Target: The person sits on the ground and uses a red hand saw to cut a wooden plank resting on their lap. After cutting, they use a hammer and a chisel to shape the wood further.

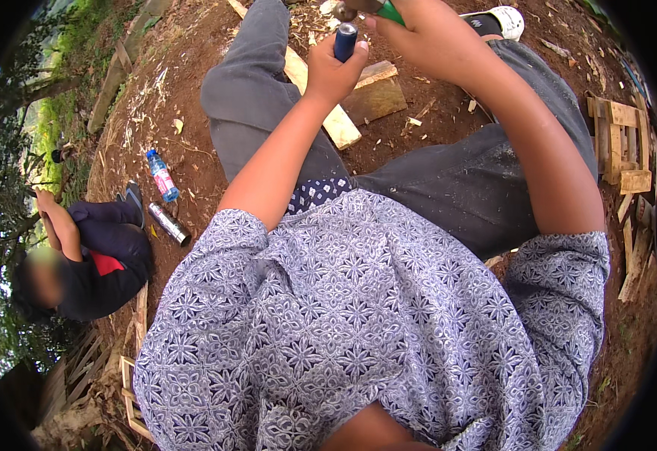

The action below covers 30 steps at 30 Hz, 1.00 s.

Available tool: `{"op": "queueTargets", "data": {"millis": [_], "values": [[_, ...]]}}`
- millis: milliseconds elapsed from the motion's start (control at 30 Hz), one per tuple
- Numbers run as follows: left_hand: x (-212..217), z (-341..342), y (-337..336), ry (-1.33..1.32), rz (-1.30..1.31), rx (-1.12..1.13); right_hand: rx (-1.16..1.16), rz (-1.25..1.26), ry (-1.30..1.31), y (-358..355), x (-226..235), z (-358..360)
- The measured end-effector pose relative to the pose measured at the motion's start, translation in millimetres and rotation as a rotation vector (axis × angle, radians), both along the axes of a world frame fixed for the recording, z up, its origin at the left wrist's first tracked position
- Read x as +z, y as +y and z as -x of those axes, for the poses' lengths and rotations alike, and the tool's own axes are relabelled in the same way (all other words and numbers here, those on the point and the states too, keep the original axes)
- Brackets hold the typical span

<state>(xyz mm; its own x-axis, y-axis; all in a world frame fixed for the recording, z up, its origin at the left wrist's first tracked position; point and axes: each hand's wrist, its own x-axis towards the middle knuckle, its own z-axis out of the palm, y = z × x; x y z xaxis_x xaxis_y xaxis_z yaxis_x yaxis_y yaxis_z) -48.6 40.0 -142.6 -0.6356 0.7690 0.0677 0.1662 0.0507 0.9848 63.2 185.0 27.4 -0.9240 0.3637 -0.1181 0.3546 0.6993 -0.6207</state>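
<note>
My left hand (pixel 331 74) is closed around the blue handle of a chisel (pixel 345 45), which has a round metal cap on top. The chisel's blade is hidden behind the hand. At the upper edge my right hand (pixel 417 31) grips a hammer (pixel 390 10) with a green handle. The hammer's metal head is just above the chisel's cap, apart from it or nearly so. Beneath my left hand, between my legs, are a pale wooden plank (pixel 341 128) and a rough wooden block (pixel 378 102).
Wood chips lie scattered on the brown soil. To the left are a water bottle (pixel 162 176), a metal flask (pixel 169 224) and a seated person (pixel 91 255). A small wooden frame (pixel 620 139) stands at the right, with split wood (pixel 639 252) nearer.
</note>
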Motion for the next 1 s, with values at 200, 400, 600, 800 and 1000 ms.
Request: {"op": "queueTargets", "data": {"millis": [200, 400, 600, 800, 1000], "values": [[-0.8, 4.1, 1.2, -0.035, -0.012, 0.069, -0.062, 0.013, 0.260, 0.3, -0.9, 0.1], [-4.8, 10.3, 0.7, -0.107, -0.066, 0.052, -0.010, 0.054, 0.206, 1.1, -5.4, 10.3], [2.2, 23.8, 1.4, -0.403, -0.132, 0.132, -0.055, 0.129, 0.270, 7.3, 14.8, 4.4], [-8.6, 62.0, 6.0, -0.709, -0.037, 0.377, -0.045, 0.135, 0.109, 9.5, 23.7, -5.1], [19.5, 45.0, -4.1, -0.547, -0.179, 0.242, -0.095, 0.327, 0.085, 9.8, 17.2, -4.0]]}}
